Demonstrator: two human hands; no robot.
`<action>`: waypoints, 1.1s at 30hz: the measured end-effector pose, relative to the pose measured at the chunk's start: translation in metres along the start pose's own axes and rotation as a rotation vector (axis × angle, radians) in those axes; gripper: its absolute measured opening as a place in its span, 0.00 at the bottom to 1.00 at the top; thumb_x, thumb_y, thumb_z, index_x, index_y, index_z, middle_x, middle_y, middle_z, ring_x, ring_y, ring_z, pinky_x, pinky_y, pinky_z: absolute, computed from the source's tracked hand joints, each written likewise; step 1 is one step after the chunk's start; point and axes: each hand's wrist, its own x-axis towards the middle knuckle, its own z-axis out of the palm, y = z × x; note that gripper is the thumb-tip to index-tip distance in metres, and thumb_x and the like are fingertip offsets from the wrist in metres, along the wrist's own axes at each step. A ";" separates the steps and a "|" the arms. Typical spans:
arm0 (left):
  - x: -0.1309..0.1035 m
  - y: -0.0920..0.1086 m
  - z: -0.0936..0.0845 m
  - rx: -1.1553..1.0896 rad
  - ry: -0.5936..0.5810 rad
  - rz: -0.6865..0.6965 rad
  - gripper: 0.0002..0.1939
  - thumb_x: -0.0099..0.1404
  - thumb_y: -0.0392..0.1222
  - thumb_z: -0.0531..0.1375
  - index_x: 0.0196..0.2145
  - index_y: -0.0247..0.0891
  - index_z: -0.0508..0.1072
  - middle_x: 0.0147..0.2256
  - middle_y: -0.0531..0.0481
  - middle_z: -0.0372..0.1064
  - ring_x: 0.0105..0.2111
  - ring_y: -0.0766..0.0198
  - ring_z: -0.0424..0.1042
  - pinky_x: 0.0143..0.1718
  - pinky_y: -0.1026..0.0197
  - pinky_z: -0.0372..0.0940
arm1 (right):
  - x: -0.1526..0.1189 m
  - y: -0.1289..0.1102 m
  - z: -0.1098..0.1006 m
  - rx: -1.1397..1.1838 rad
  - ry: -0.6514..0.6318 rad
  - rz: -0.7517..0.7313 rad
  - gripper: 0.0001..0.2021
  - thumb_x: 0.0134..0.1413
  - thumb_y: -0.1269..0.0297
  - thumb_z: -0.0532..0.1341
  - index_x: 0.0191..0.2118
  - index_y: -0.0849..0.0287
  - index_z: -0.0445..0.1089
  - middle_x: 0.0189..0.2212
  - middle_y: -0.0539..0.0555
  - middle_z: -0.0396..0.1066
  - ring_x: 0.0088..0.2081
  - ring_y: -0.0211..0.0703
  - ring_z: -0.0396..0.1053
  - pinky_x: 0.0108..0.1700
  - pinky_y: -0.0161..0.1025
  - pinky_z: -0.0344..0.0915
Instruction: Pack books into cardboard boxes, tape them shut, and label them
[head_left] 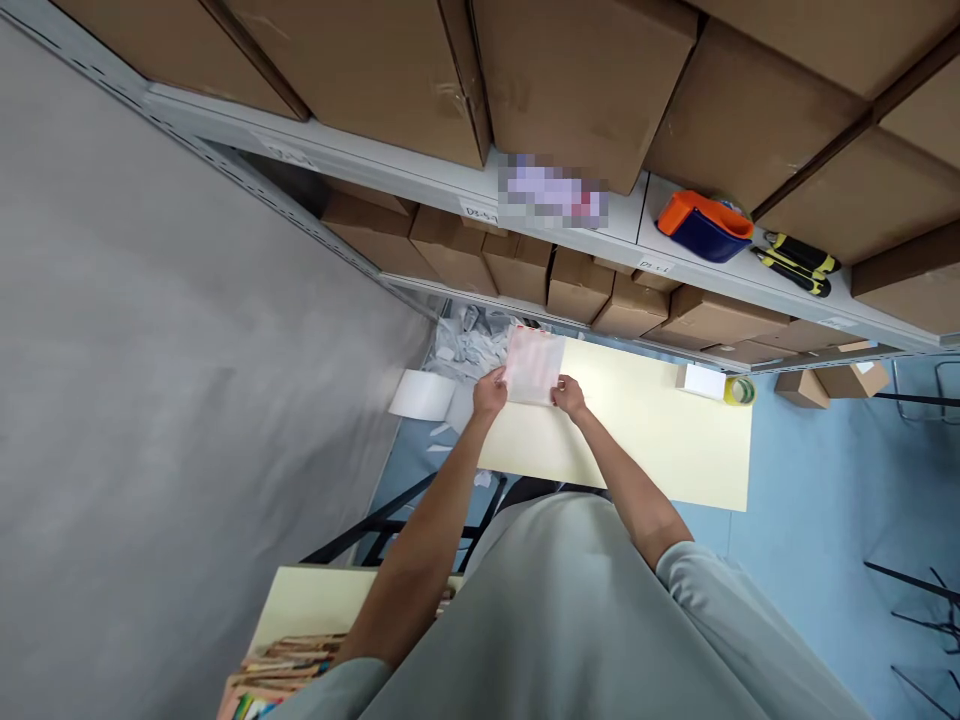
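A thin, pale pinkish-white packet (534,365) is held up over the left end of a cream tabletop (637,430). My left hand (490,391) grips its left edge with closed fingers. At its lower right corner, my right hand (568,394) pinches the edge. The packet looks flat and partly see-through; any print on it is too blurred to read.
Crumpled white wrapping (469,345) lies beyond the table's left end, near a white curved sheet (421,395). A white box (701,381) and tape roll (739,391) stand far right. Shelves (420,175) with cartons, an orange-blue tape dispenser (705,225) and pliers (799,262) overhang the table.
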 end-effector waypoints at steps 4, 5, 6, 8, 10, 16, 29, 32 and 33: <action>-0.004 -0.001 0.000 -0.048 -0.036 -0.040 0.21 0.61 0.37 0.67 0.53 0.37 0.84 0.53 0.37 0.84 0.56 0.45 0.82 0.67 0.42 0.71 | -0.011 0.003 -0.001 0.092 -0.007 0.032 0.25 0.57 0.70 0.64 0.60 0.57 0.74 0.49 0.59 0.81 0.30 0.38 0.77 0.38 0.38 0.78; -0.008 0.001 0.000 -0.067 -0.041 -0.034 0.19 0.62 0.38 0.68 0.52 0.38 0.83 0.53 0.38 0.84 0.56 0.46 0.82 0.67 0.42 0.71 | -0.016 0.003 -0.004 0.113 -0.010 0.029 0.25 0.57 0.70 0.64 0.61 0.58 0.74 0.52 0.61 0.81 0.32 0.38 0.79 0.39 0.39 0.79; -0.013 0.004 -0.001 -0.088 -0.042 -0.025 0.17 0.63 0.40 0.68 0.50 0.39 0.83 0.52 0.38 0.84 0.56 0.47 0.82 0.67 0.43 0.71 | -0.023 0.003 -0.008 0.132 -0.012 0.022 0.23 0.58 0.69 0.65 0.60 0.58 0.75 0.53 0.62 0.81 0.34 0.39 0.80 0.41 0.39 0.79; -0.027 0.012 -0.002 -0.132 -0.035 -0.004 0.13 0.65 0.43 0.68 0.46 0.39 0.82 0.52 0.38 0.84 0.56 0.48 0.82 0.65 0.44 0.73 | -0.038 0.003 -0.020 0.159 -0.019 0.000 0.20 0.59 0.68 0.66 0.57 0.57 0.76 0.52 0.60 0.82 0.36 0.41 0.82 0.44 0.40 0.80; -0.046 0.021 -0.003 -0.172 -0.026 0.017 0.11 0.66 0.46 0.68 0.43 0.39 0.79 0.52 0.37 0.83 0.56 0.49 0.82 0.63 0.44 0.75 | -0.057 0.005 -0.035 0.188 -0.033 -0.035 0.17 0.60 0.64 0.68 0.54 0.56 0.77 0.48 0.58 0.83 0.38 0.42 0.83 0.45 0.41 0.79; -0.125 0.051 -0.007 -0.367 -0.074 0.126 0.15 0.67 0.56 0.67 0.36 0.42 0.75 0.51 0.37 0.84 0.53 0.51 0.82 0.61 0.46 0.75 | -0.115 0.017 -0.087 0.287 -0.107 -0.166 0.22 0.53 0.48 0.73 0.49 0.55 0.78 0.44 0.58 0.85 0.38 0.46 0.83 0.45 0.44 0.77; -0.280 0.088 0.020 -0.485 0.211 0.034 0.13 0.64 0.55 0.67 0.35 0.43 0.76 0.48 0.39 0.84 0.52 0.49 0.83 0.60 0.43 0.74 | -0.186 0.013 -0.133 0.155 -0.483 -0.304 0.25 0.56 0.41 0.71 0.50 0.54 0.78 0.47 0.61 0.84 0.42 0.51 0.83 0.47 0.47 0.76; -0.332 0.087 0.020 -0.506 0.316 0.019 0.12 0.65 0.54 0.67 0.35 0.44 0.74 0.46 0.40 0.85 0.49 0.51 0.83 0.60 0.44 0.75 | -0.196 0.019 -0.120 0.083 -0.662 -0.328 0.26 0.57 0.39 0.71 0.50 0.54 0.78 0.47 0.61 0.84 0.42 0.52 0.83 0.48 0.48 0.77; -0.351 0.086 0.018 -0.516 0.357 0.018 0.12 0.65 0.54 0.67 0.35 0.44 0.74 0.46 0.41 0.85 0.50 0.51 0.83 0.60 0.44 0.75 | -0.201 0.020 -0.113 0.057 -0.724 -0.337 0.26 0.57 0.39 0.72 0.50 0.54 0.78 0.47 0.61 0.84 0.42 0.52 0.83 0.48 0.49 0.78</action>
